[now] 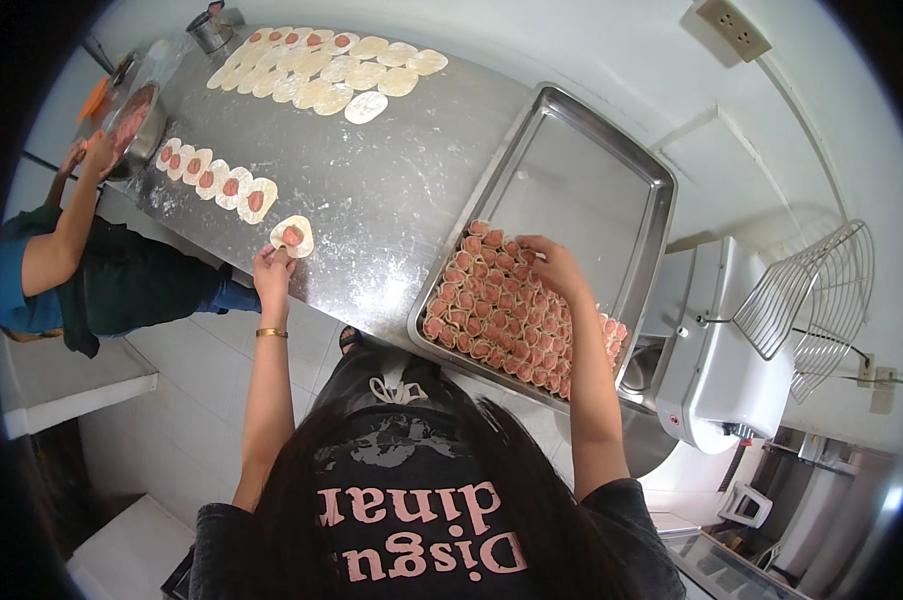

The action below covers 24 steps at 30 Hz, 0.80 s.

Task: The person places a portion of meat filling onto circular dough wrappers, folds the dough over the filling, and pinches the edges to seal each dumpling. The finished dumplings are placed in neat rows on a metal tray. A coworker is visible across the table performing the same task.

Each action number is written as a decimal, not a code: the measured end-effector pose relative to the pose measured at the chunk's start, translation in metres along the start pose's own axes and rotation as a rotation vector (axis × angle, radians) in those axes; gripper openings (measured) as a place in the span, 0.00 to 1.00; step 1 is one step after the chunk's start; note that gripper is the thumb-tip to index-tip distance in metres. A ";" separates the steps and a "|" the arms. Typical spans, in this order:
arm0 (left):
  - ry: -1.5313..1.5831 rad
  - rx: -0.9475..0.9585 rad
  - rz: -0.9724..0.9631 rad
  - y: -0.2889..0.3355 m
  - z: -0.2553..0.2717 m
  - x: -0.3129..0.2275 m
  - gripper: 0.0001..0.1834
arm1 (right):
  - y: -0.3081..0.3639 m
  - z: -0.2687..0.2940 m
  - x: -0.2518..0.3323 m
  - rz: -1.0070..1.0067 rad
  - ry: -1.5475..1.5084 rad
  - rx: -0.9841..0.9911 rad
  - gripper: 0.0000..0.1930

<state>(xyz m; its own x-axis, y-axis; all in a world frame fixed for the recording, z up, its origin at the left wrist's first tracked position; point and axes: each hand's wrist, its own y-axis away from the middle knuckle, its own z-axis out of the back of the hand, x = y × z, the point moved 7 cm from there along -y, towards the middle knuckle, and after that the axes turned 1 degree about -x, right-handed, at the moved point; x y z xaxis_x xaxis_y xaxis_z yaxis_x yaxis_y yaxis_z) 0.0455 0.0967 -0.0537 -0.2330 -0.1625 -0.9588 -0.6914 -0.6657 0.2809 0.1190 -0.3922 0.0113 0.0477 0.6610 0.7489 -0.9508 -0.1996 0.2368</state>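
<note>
Between its fingertips my left hand (274, 272) pinches the near edge of a round dumpling wrapper (305, 246) at the table's front edge. A lump of pink meat filling (292, 235) sits on that wrapper. Over on the right, my right hand (559, 268) reaches into a large metal tray (544, 110), fingers closed at a small open-topped dumpling (512, 247) on the far edge of the packed rows. Its fingertips partly cover that dumpling. Many filled dumplings (487, 310) stand close together in the tray's near part, and my right forearm hides some.
Filled wrappers (212, 180) lie in a line on the steel table (402, 170), with more wrappers (322, 70) at the back. At left another person (82, 260) works by a metal bowl (144, 130) of meat. A white machine (722, 340) with a wire guard stands right of the tray.
</note>
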 end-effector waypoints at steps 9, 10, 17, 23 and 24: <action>-0.048 0.155 0.111 -0.026 0.004 0.012 0.07 | 0.002 -0.002 -0.010 -0.090 -0.146 -0.118 0.22; -0.054 0.167 0.108 -0.027 0.005 0.011 0.07 | 0.003 0.000 -0.013 -0.138 -0.187 -0.149 0.22; 0.012 0.241 0.118 -0.020 0.002 0.003 0.07 | 0.003 -0.004 -0.014 -0.222 -0.041 -0.085 0.24; 0.220 0.324 0.235 -0.027 0.000 0.000 0.13 | 0.008 -0.002 -0.009 -0.169 0.045 -0.256 0.24; 0.246 0.344 0.223 -0.028 -0.001 -0.004 0.14 | 0.010 0.004 0.002 -0.131 0.155 -0.379 0.22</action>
<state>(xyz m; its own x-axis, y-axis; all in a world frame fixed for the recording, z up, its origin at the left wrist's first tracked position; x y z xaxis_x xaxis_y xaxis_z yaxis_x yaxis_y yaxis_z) 0.0663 0.1152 -0.0574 -0.2613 -0.4693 -0.8435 -0.8389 -0.3217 0.4390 0.1110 -0.3960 0.0180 0.1568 0.7696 0.6190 -0.9863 0.1543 0.0580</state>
